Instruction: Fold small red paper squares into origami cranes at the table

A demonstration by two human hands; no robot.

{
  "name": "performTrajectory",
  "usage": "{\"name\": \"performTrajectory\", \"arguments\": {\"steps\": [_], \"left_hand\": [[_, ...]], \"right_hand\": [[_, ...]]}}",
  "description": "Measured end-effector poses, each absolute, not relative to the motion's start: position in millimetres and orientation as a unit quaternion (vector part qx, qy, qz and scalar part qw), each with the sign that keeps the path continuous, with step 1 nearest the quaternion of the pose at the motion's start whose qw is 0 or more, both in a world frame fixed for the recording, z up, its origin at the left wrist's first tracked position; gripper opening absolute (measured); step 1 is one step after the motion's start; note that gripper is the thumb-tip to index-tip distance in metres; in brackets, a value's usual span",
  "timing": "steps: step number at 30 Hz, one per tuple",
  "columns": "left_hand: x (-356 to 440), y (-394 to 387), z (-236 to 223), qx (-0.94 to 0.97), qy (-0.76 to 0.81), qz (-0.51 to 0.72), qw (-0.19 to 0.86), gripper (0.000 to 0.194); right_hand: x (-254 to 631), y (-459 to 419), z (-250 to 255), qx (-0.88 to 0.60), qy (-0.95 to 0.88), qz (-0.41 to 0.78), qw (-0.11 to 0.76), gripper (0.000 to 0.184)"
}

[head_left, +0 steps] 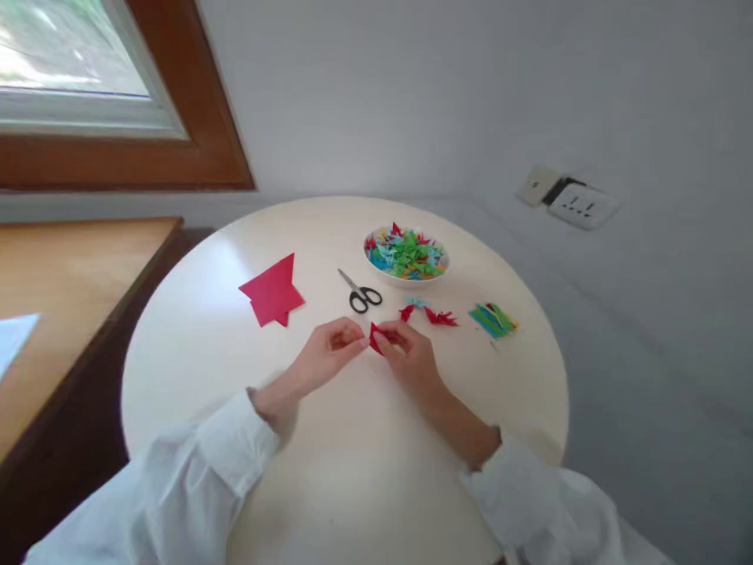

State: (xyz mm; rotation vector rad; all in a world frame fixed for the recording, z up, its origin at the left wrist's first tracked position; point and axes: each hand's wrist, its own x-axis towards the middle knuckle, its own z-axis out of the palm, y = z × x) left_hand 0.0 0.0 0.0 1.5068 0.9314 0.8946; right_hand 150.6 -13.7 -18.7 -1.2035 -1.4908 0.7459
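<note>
Between both hands, above the middle of the round table, is a small folded piece of red paper. My right hand pinches it between thumb and fingers, covering its right part. My left hand is closed too, its thumb and fingertips meeting at the paper's left edge. Just beyond the hands lie black-handled scissors, blades pointing away to the left. Beside the right hand are two folded red paper cranes and a light blue one, partly behind the fingers.
Red paper sheets overlap on the left of the white table. A white bowl full of colourful folded paper stands at the back. Green, blue and yellow paper strips lie at right. A wall socket is at right, a wooden desk at left.
</note>
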Motion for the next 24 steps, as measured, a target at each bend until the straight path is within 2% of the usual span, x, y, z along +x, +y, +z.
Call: {"name": "performTrajectory", "arguments": {"steps": [6,12,16,24], "left_hand": [[-2.4,2.5,-1.2,0.619,0.418,0.423,0.513,0.031],[-2.1,4.4,-6.8,0.652,0.416,0.417,0.477,0.019],[-3.1,4.5,-1.9,0.653,0.422,0.423,0.465,0.016],[-3.9,3.0,1.3,0.642,0.406,0.441,0.477,0.017]], "right_hand": [[152.8,-16.9,-14.1,-0.469,-0.695,0.237,0.490,0.008],[152.5,-17.6,-13.9,-0.458,-0.710,0.222,0.487,0.007],[152.3,-15.3,-15.7,-0.482,-0.637,0.334,0.501,0.005],[154.3,-10.8,-11.8,-0.421,-0.456,0.591,0.515,0.031]]}}
